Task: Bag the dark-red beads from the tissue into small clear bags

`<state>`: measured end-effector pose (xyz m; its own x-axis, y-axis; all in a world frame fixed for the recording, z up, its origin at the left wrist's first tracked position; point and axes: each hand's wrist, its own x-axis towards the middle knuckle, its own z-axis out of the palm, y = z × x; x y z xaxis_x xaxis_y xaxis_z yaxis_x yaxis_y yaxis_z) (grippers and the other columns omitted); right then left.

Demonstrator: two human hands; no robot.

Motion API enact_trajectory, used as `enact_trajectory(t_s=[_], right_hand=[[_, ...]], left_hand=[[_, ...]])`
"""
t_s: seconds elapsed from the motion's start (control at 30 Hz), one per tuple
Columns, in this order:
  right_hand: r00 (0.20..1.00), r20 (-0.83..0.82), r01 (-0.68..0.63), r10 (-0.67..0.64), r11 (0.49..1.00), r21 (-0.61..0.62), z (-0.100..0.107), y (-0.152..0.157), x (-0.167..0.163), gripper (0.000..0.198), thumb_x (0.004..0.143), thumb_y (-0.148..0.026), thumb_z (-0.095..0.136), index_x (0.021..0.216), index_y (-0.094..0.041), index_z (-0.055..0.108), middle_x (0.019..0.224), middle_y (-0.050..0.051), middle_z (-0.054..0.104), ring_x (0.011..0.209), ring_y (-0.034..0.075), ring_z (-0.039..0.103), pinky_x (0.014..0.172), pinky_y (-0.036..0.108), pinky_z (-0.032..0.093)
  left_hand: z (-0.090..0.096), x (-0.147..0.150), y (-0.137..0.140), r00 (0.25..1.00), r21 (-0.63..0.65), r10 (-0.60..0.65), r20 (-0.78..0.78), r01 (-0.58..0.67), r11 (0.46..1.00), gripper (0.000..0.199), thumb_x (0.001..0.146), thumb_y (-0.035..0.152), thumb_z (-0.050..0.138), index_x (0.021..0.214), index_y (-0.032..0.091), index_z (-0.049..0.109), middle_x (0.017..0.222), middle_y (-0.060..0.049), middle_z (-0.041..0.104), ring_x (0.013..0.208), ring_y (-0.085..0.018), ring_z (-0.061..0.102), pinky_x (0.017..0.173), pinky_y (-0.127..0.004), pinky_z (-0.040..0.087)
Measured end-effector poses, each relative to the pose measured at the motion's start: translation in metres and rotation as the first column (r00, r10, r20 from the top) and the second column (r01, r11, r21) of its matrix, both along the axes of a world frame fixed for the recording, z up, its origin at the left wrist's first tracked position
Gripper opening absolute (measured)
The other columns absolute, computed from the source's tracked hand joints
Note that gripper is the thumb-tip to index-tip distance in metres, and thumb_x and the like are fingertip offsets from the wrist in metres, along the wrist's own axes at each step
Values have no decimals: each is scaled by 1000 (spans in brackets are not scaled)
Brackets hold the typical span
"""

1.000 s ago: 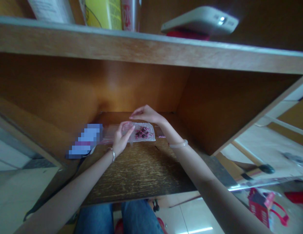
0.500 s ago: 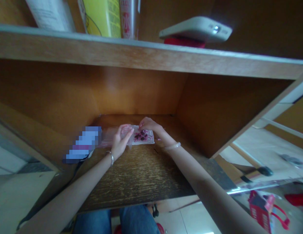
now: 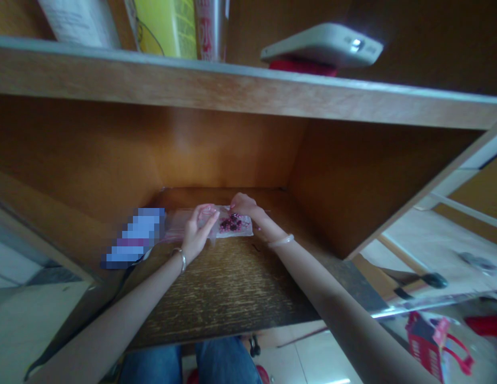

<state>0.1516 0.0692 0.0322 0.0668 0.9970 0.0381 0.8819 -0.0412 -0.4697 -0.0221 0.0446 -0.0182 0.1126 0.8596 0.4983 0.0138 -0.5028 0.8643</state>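
Observation:
A clear plastic bag point(image 3: 247, 231) of small pink and dark beads point(image 3: 233, 222) lies flat on the dark wooden desk. At its left edge is my left hand point(image 3: 198, 229), thumb and fingers curled toward each other in a pinch. Whatever lies between those fingertips is too small to make out. Over the upper right of the beads, my right hand point(image 3: 246, 206) is closed with its fingertips pointing down. Its grip is hidden by the back of the hand. More clear plastic packaging point(image 3: 178, 221) spreads out to the left, partly behind my left hand.
A blurred-out phone-like object point(image 3: 134, 240) leans at the left with a dark cable point(image 3: 126, 280). Overhead runs a wooden shelf point(image 3: 232, 88) carrying a pale phone point(image 3: 322, 47) and several containers. Side panels enclose the desk. A red and white bag point(image 3: 428, 341) sits low at the right.
My right hand has shifted very slightly to the right over the beads. My left hand has stayed where it was.

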Motion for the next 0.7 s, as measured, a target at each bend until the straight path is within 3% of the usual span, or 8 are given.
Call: enact_trajectory(t_s=[0.1, 0.2, 0.33, 0.5, 0.7], right_hand=[[998, -43, -34, 35, 999, 17, 9, 1, 0, 14, 75, -25, 66, 83, -14, 70, 81, 6, 69, 74, 14, 62, 63, 20, 43], [958, -202, -184, 203, 977, 110, 25, 4, 1, 17, 74, -27, 67, 81, -13, 72, 78, 5, 70, 72, 13, 63, 62, 20, 44], [790, -387, -404, 476, 878, 256, 48, -4, -2, 22, 71, -31, 70, 83, -12, 73, 79, 4, 71, 74, 12, 62, 67, 21, 46], [696, -398, -578, 597, 795, 181, 62, -19, -5, 24, 74, -35, 66, 85, -15, 74, 76, 2, 70, 71, 11, 61, 67, 22, 46], [800, -327, -448, 504, 863, 235, 53, -8, -1, 17, 72, -23, 64, 82, -12, 73, 79, 5, 71, 73, 13, 63, 68, 22, 47]], left_hand=[[0, 0, -1, 1000, -16, 1, -7, -1, 1000, 31, 78, 42, 63, 101, 23, 58, 101, -4, 64, 95, -18, 61, 93, -36, 45], [0, 0, 0, 1000, -8, -4, -18, 3, 1000, 31, 78, 42, 63, 103, 23, 57, 101, -4, 65, 97, -18, 61, 95, -37, 44], [0, 0, 0, 1000, 7, 1, -25, 0, 1000, 32, 78, 41, 64, 103, 23, 57, 103, -4, 64, 99, -19, 60, 96, -38, 43], [0, 0, 1, 1000, 22, 1, -9, -1, 1000, 30, 78, 40, 64, 103, 23, 58, 107, -4, 64, 100, -18, 60, 96, -37, 44], [0, 0, 1, 1000, 16, 7, -7, -7, 1000, 30, 78, 40, 64, 102, 23, 57, 100, -3, 65, 96, -18, 61, 94, -36, 44]])
